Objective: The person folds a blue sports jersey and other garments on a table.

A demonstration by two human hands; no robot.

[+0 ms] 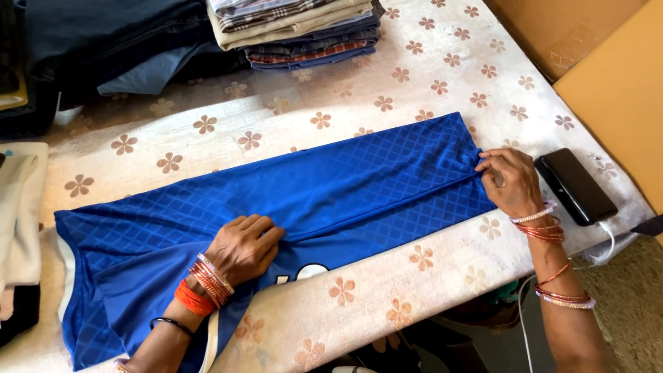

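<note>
A blue jersey point(311, 200) with a diamond weave lies lengthwise across the middle of a table covered by a cream cloth with brown flowers point(387, 283), folded along its length. The left hand point(243, 249) rests palm down on the jersey's near fold, fingers flat and spread, pressing rather than grasping. The right hand point(510, 181) is at the jersey's right end, fingertips pinched closed on the gathered edge of the fabric. Both wrists carry orange and silver bangles. Just beyond the jersey's right end lies a black rectangular device point(576, 186) with a white cable point(608, 245). Behind the jersey, at the table's far edge, stands a stack of folded garments point(297, 31); further dark folded clothing point(103, 41) lies behind its left half.
</note>
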